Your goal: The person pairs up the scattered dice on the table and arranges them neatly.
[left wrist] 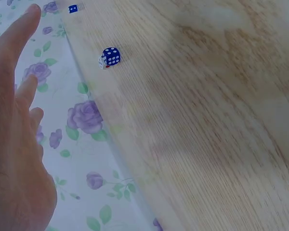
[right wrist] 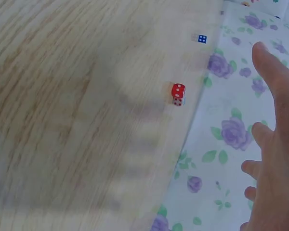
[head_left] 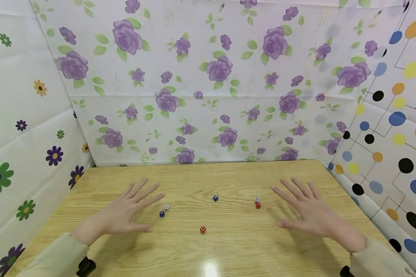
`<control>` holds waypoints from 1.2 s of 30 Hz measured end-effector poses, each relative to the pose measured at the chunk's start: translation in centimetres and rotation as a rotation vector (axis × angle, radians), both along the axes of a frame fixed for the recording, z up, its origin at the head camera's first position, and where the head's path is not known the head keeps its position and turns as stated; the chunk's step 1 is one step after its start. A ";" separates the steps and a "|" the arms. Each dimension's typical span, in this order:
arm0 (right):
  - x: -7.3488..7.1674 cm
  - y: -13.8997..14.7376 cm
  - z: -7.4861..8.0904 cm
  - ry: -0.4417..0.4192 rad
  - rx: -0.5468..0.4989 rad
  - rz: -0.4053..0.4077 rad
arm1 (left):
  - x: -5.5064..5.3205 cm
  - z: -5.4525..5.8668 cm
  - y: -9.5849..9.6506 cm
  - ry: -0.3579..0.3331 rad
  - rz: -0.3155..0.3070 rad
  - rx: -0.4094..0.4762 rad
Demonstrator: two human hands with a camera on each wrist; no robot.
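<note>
My left hand (head_left: pixel 126 213) hovers over the left of the table, fingers spread and straight, holding nothing. Just right of its fingers a blue die (head_left: pixel 162 214) and a white die (head_left: pixel 167 207) lie close together; in the left wrist view the blue die (left wrist: pixel 111 56) partly covers the white one. My right hand (head_left: pixel 308 213) hovers on the other side, spread and straight, also holding nothing. To its left lie a red die (head_left: pixel 258 205) and a white die (head_left: pixel 257 200), side by side. Between the hands are another blue die (head_left: pixel 215 198) and, nearer me, another red die (head_left: pixel 202 230).
The wooden table (head_left: pixel 235 250) carries all the dice. A purple-rose cloth (head_left: pixel 194 77) hangs behind its back edge. Flower-patterned cloth (head_left: pixel 20 154) stands on the left, and dotted cloth (head_left: pixel 384 134) on the right.
</note>
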State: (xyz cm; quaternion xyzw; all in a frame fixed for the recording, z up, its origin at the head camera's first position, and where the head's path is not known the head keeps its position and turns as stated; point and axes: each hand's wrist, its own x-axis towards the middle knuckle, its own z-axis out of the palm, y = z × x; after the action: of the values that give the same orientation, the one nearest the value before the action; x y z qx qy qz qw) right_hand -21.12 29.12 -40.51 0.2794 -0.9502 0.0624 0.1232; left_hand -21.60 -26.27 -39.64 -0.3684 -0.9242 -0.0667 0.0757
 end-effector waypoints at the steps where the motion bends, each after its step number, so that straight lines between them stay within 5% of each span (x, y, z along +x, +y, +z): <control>1: 0.0 -0.1 0.0 -0.003 -0.001 0.003 | 0.0 0.0 0.1 0.003 -0.002 -0.002; 14: -0.6 -1.8 -0.9 -0.002 -0.028 0.042 | -0.1 -1.1 1.3 0.090 -0.101 -0.001; 36: -1.4 -5.2 -1.1 0.062 -0.065 0.149 | -0.2 -2.0 4.5 -0.117 -0.107 0.031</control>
State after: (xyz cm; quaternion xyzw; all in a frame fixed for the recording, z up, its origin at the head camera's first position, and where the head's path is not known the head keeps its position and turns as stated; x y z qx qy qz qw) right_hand -22.51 23.90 -41.59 0.3468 -0.9201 0.0934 0.1566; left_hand -21.78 -21.76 -41.63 -0.4114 -0.9049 -0.1063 0.0238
